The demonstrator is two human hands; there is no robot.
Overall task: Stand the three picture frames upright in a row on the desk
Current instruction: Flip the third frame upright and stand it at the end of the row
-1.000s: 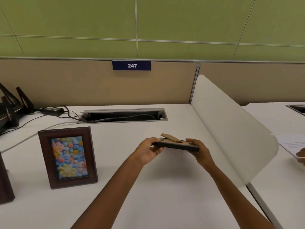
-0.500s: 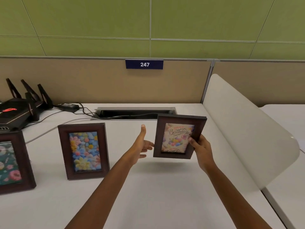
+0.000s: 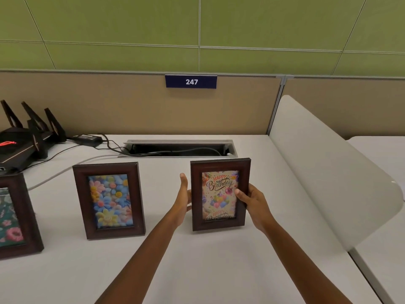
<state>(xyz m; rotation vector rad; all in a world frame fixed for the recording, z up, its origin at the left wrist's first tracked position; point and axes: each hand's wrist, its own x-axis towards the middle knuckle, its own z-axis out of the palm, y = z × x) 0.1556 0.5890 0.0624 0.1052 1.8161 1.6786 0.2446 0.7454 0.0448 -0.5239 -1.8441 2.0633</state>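
Right hand (image 3: 252,202) grips the birthday frame (image 3: 220,194) upright on the desk (image 3: 219,270), right of two standing frames; left hand (image 3: 183,200) open beside it. Released unpropped, it could topple backward.

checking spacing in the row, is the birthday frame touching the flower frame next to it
Apart. The head view shows bare white desk and the left hand between the birthday frame and the flower frame.

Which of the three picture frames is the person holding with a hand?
The Happy Birthday frame, rightmost in the row. The right hand grips its right edge; the flower frame and the cut-off left frame stand untouched.
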